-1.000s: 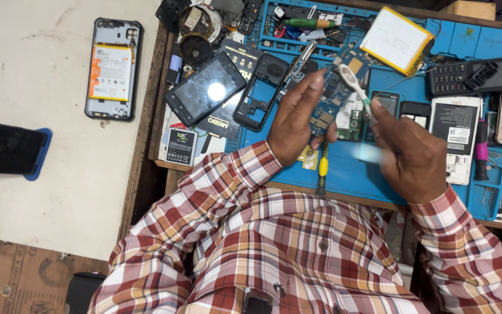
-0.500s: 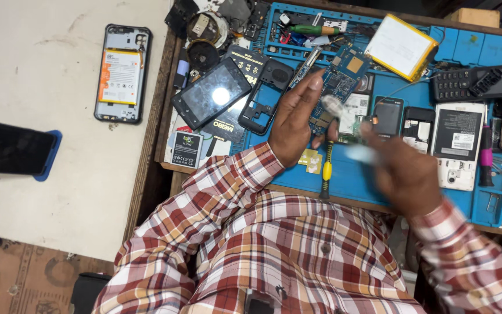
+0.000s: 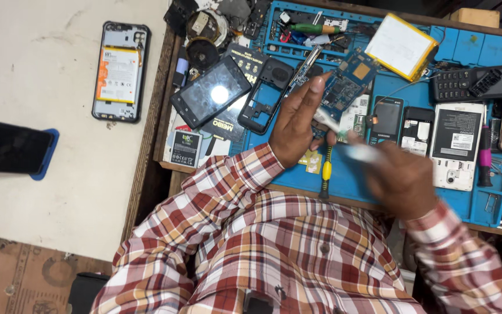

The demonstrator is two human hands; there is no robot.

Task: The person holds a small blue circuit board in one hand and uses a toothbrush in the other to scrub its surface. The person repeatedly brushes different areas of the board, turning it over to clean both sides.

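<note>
My left hand (image 3: 296,119) rests on the blue work mat (image 3: 355,180), its fingers holding down a blue circuit board (image 3: 347,87). My right hand (image 3: 399,177) is shut on a white brush-like tool (image 3: 352,148), blurred by motion, whose tip reaches the board near my left fingers. A yellow-handled screwdriver (image 3: 325,174) lies on the mat between my two hands. Both sleeves are red, white and yellow plaid.
Several phones and phone shells lie on the mat: a black frame (image 3: 265,96), a small phone with a lit screen (image 3: 210,92), a keypad phone (image 3: 477,83), a flat battery pack (image 3: 401,46). An opened phone (image 3: 120,71) lies on the white table at left.
My right hand has dropped lower and to the right with the white tool. My left hand stays on the board. The view has shifted slightly.
</note>
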